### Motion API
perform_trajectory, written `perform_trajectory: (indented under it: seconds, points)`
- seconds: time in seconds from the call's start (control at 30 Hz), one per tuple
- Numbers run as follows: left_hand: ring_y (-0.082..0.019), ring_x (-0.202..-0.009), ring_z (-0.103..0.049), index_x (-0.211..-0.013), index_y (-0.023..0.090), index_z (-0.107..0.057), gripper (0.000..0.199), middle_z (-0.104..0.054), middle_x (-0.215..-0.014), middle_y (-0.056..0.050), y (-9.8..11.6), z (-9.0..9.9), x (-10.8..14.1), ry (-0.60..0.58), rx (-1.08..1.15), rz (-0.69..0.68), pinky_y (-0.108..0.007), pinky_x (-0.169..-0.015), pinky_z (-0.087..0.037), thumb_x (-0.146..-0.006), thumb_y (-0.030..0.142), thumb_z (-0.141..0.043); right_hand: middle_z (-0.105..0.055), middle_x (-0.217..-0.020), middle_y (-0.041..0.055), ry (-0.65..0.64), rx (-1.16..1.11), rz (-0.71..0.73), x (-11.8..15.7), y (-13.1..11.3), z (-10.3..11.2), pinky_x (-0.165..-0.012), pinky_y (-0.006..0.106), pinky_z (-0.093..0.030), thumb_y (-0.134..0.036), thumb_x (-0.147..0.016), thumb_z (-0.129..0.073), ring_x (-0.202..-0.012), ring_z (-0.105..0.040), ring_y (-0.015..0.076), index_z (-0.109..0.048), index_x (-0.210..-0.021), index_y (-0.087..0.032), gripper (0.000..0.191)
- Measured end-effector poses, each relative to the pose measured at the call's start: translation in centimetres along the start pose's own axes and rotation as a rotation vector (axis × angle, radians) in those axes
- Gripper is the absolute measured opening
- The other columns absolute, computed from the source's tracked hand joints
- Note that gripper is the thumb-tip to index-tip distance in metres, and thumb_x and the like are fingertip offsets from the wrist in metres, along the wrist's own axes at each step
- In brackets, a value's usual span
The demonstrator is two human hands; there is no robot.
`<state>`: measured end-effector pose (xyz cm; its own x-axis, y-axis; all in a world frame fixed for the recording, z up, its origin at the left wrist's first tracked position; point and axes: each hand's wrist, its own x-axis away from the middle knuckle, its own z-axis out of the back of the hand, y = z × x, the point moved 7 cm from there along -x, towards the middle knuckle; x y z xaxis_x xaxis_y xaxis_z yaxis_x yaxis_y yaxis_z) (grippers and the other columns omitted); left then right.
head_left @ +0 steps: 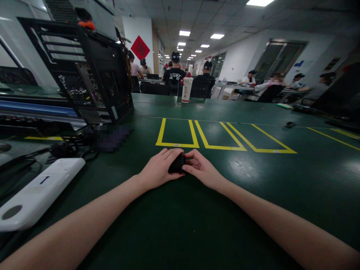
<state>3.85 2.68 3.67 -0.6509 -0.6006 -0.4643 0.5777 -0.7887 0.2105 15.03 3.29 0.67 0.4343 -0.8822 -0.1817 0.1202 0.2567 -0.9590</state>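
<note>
A small black box-like object is between my hands, low over the green table or on it; its exact kind does not show. My left hand is closed around its left side, fingers over the top and thumb along the near side. From the right, my right hand holds its right edge with bent fingers and thumb. Just beyond the hands, yellow tape marks an open-ended rectangle on the table, with a small label on its near strip.
A white power strip-like device and dark cables lie at left. Behind them stands an open black computer case. A white and red bottle is at the table's far edge. More taped rectangles extend rightward; people sit beyond.
</note>
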Motion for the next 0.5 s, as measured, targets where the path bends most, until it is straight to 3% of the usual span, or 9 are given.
perform_trajectory:
  seconds: [0.3, 0.5]
  points:
    - [-0.022, -0.102, -0.049, -0.123, 0.019, -0.033, 0.061, -0.049, -0.12, -0.007, -0.2, -0.09, -0.05, 0.022, -0.001, 0.018, -0.038, -0.087, -0.043, -0.072, 0.038, -0.062, -0.055, -0.088, 0.0012, 0.057, -0.01, -0.014, -0.42, -0.01, 0.35, -0.073, 0.034, -0.05, -0.027, -0.079, -0.056, -0.082, -0.059, 0.015, -0.048, -0.088, -0.02, 0.014]
    - [-0.022, -0.101, -0.05, -0.123, 0.02, -0.033, 0.061, -0.05, -0.119, -0.007, -0.05, 0.09, -0.06, 0.023, 0.007, 0.012, -0.039, -0.086, -0.043, -0.072, 0.036, -0.063, -0.055, -0.101, 0.0045, 0.039, -0.005, -0.048, -0.81, 0.33, 0.48, -0.086, 0.037, -0.046, -0.027, -0.078, -0.057, -0.096, -0.055, 0.0168, -0.048, -0.101, -0.02, 0.026]
